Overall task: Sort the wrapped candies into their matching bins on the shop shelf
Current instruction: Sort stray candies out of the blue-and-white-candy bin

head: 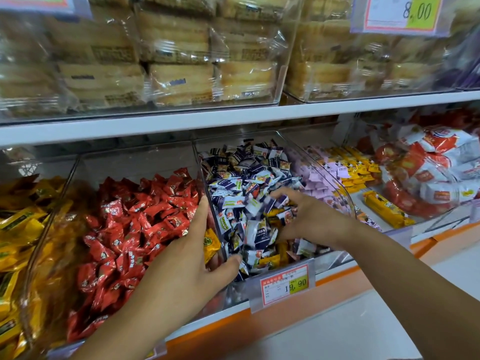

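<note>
The middle clear bin (335, 178) holds purple-and-white wrapped candies (249, 178), with several yellow-orange candies (272, 258) mixed in near its front. My right hand (309, 216) is inside this bin, its fingers curled into a blurred clump of the purple-and-white candies. My left hand (181, 258) straddles the clear divider (200, 162) between this bin and the red candies (135, 224). Its forefinger lies along the wall and its thumb is on the purple side. A yellow candy (211, 242) sits tucked against its fingers on the red side.
Yellow-gold packets (18, 229) fill the far-left bin. Pink and yellow bars (345, 167) and red-and-white packs (428, 172) lie to the right. A price tag reading 19.90 (284, 284) hangs on the orange shelf edge (337, 276). Wrapped cakes (181, 55) fill the shelf above.
</note>
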The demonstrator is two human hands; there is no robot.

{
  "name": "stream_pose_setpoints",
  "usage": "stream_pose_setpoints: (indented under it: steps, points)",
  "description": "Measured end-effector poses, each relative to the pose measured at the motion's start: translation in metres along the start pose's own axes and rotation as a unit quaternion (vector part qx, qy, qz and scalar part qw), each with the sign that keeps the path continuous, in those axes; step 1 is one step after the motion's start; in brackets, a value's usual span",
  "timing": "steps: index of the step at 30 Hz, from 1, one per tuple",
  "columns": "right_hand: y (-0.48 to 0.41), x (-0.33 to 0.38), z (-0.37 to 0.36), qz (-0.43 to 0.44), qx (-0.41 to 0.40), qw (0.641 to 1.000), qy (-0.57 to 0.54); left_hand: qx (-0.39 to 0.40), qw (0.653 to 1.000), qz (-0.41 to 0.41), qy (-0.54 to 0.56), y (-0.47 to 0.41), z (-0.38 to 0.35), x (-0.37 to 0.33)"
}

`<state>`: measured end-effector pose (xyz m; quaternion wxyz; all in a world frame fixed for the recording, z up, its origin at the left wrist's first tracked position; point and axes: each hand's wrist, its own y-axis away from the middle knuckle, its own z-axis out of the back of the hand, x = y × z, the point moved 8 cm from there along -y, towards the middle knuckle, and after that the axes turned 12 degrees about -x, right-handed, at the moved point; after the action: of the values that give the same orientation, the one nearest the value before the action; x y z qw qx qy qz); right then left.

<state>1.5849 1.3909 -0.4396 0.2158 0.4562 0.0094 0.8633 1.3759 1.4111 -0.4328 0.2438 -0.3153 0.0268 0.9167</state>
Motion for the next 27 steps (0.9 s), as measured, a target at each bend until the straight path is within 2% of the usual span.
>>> stream_pose_setpoints:
  steps: [5,8,11,13,17,22,27]
  points:
    - [-0.004,0.023,0.017,0.035,-0.070,0.993,-0.084,0.009,1.000,-0.001,0.000,0.000,-0.002,0.002]
    - [-0.011,0.037,0.019,0.056,-0.090,0.989,-0.103,0.009,1.000,0.002,-0.006,-0.001,-0.002,0.002]
    - [-0.018,0.050,0.025,0.060,-0.145,0.978,-0.134,0.008,1.000,0.004,-0.010,-0.001,-0.002,0.002]
    - [-0.022,0.059,0.021,0.075,-0.150,0.974,-0.155,0.008,1.000,0.007,-0.006,-0.001,-0.002,0.004]
    - [-0.020,0.069,0.011,0.131,-0.131,0.980,-0.067,0.007,1.000,0.003,-0.001,-0.002,-0.001,0.002]
    - [-0.005,0.050,0.035,0.135,-0.169,0.975,-0.058,0.015,1.000,0.012,0.001,0.001,0.003,0.001]
    - [0.018,0.029,0.037,0.162,-0.229,0.959,0.046,-0.010,0.999,0.016,0.035,0.000,0.008,0.002]
